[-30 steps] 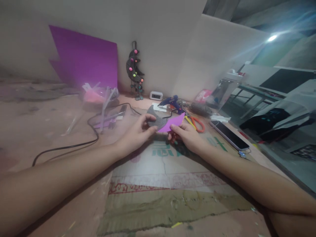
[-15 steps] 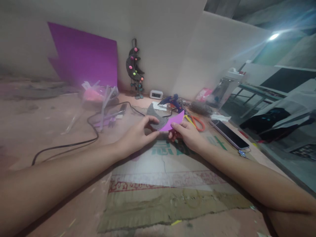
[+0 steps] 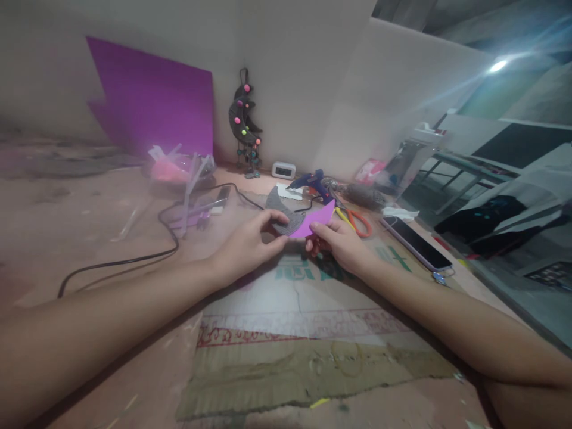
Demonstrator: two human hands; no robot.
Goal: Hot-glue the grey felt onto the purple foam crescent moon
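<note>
My left hand (image 3: pixel 257 238) is closed on a grey crescent moon (image 3: pixel 277 205) with a textured, yarn-like face, gripping its lower left side. A purple paper piece (image 3: pixel 319 219) adjoins the crescent's lower right end; whether the two are joined I cannot tell. My right hand (image 3: pixel 337 241) pinches this purple paper, thumb on top and fingers curled beneath. Both hands are held over a cardboard sheet (image 3: pixel 250 372). Just beyond them lie a blue glue gun (image 3: pixel 315 182) and orange-handled scissors (image 3: pixel 361 223).
A decorated crescent hanging (image 3: pixel 243 119) is against the wall, right of a large purple sheet (image 3: pixel 161 107). A white digital clock (image 3: pixel 283 170) stands at the back. A phone (image 3: pixel 416 243) lies at right. A black cable (image 3: pixel 120 262) crosses the left side, near a plastic bag (image 3: pixel 174 170).
</note>
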